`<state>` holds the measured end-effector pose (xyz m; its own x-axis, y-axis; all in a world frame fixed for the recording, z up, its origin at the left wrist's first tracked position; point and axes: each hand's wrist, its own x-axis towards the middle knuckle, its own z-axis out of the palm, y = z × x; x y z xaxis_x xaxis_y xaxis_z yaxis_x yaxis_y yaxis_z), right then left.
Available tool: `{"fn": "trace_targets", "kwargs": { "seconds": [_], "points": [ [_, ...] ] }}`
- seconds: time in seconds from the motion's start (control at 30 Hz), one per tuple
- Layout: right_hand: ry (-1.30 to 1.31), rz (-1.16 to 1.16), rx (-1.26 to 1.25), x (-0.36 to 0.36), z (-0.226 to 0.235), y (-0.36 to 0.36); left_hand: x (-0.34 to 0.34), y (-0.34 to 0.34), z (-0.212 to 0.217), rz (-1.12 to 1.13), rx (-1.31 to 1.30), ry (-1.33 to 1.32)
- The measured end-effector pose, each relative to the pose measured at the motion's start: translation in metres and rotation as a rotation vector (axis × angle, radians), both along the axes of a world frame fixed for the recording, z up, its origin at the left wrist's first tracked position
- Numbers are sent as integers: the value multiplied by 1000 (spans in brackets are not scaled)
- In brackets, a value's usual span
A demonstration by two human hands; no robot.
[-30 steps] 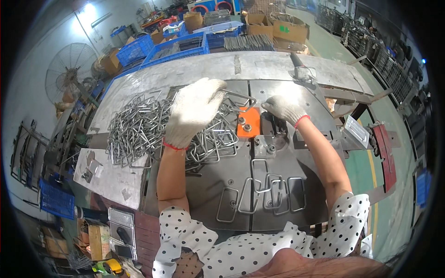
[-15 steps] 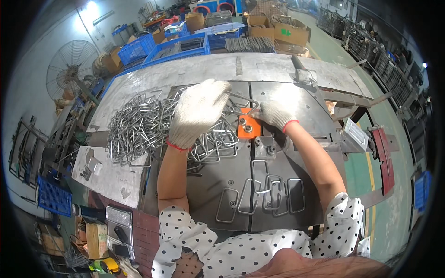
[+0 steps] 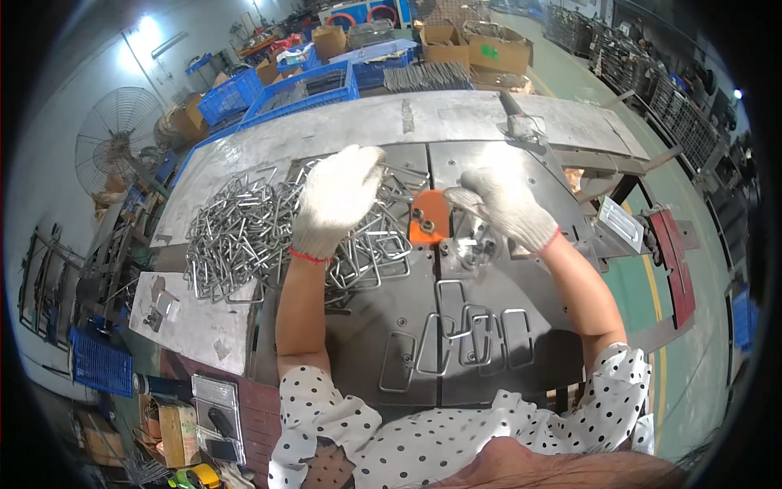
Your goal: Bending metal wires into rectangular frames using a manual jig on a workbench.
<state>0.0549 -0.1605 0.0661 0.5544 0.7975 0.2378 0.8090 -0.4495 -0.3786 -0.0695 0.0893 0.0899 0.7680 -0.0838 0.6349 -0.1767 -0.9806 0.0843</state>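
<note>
Both gloves hide what left hand (image 3: 338, 200) and right hand (image 3: 505, 205) grip.

Both hands wear white knitted cloth gloves. The bent wire loops (image 3: 244, 236) are bare shiny metal. The worktable (image 3: 342, 138) is dull, scuffed grey steel.

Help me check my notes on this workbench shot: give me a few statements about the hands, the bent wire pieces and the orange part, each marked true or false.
1. Both hands wear white knit gloves. True: the left hand and the right hand are both gloved.
2. The left hand rests over the pile of bent wire loops. True.
3. The orange block lies at the bench's near edge. False: it sits mid-bench, between the hands.
4. The finished wire loops near the person stand upright. False: they lie flat on the dark steel plate.
5. A blue crate sits beyond the bench. True.
</note>
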Motion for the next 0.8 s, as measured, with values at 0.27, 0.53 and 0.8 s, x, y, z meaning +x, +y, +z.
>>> {"fn": "trace_targets", "kwargs": {
  "seconds": [0.27, 0.53, 0.8],
  "points": [
    [-46, 20, 56, -41, -30, -44, 42, -26, -36, -209, -541, 386],
    [529, -216, 645, 33, -61, -29, 58, -51, -54, -247, -1197, 524],
    [258, 9, 476, 54, -39, -32, 61, -44, -61, -282, -1300, 580]
  ]
}}
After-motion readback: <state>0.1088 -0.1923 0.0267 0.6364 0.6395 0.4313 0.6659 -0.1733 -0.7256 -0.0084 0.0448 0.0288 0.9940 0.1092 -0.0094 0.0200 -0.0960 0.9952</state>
